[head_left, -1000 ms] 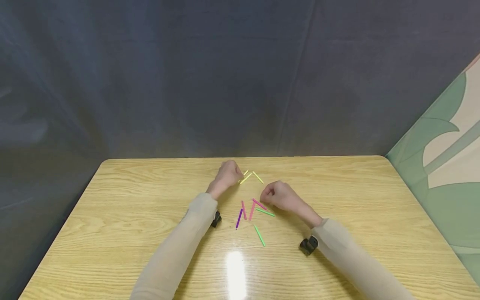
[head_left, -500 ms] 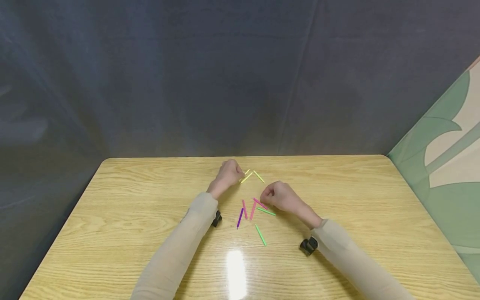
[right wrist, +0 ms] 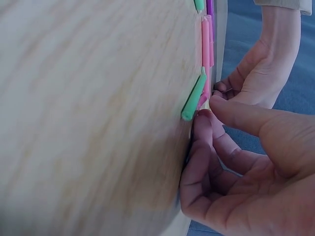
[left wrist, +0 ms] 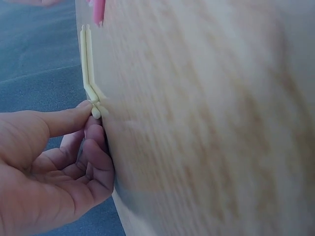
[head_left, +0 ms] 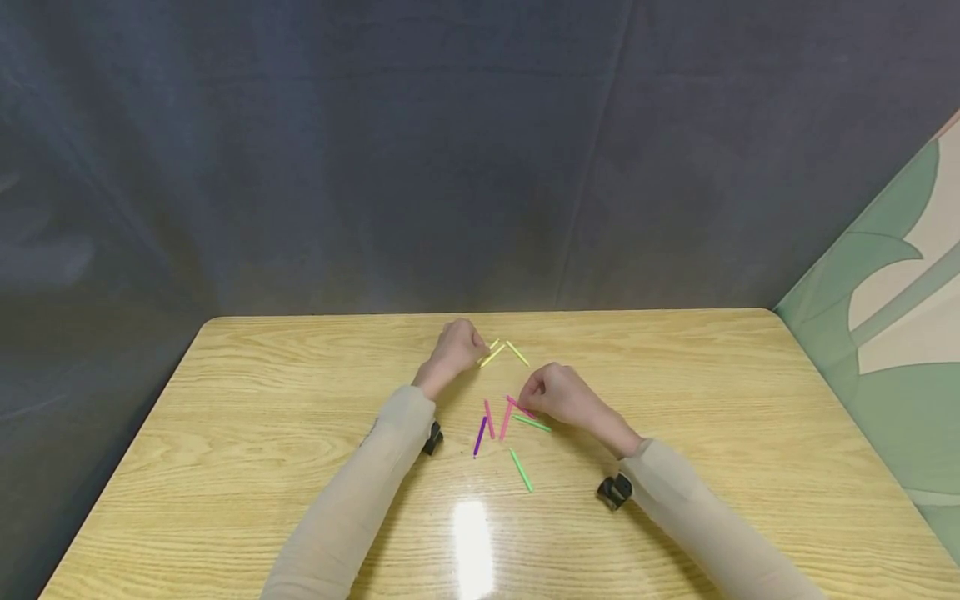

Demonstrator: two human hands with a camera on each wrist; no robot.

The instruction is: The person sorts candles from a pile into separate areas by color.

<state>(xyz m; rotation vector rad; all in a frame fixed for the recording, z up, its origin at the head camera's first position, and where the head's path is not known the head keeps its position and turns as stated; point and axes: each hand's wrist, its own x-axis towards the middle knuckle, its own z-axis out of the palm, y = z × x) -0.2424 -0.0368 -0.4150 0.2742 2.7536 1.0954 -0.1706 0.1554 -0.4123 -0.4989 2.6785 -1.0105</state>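
Near the far edge of the table, my left hand [head_left: 453, 352] pinches the near-left end of a yellow stick [left wrist: 95, 112] between thumb and index finger. Beside it lie a second yellow stick [head_left: 492, 356], nearly parallel, and a third yellow stick [head_left: 517, 353] slanting the other way. My right hand [head_left: 564, 395] is lower and to the right, its thumb and index finger pinching a magenta stick [right wrist: 202, 101]. The fingertips cover part of that stick. A green stick [right wrist: 194, 97] lies right by these fingers, and a pink stick [head_left: 506, 422] meets the magenta one's upper end.
Left of the pink stick lie another pink stick [head_left: 489, 419] and a purple stick [head_left: 480, 436]. A second green stick [head_left: 521, 471] is nearer the body. The wooden table [head_left: 262, 417] ends at a dark curtain [head_left: 450, 167]. Black wrist cameras [head_left: 615, 492] sit at both cuffs.
My right hand's fingertips have shifted slightly left and down onto the magenta stick. The left hand stays at the yellow stick, and the sticks lie as before.
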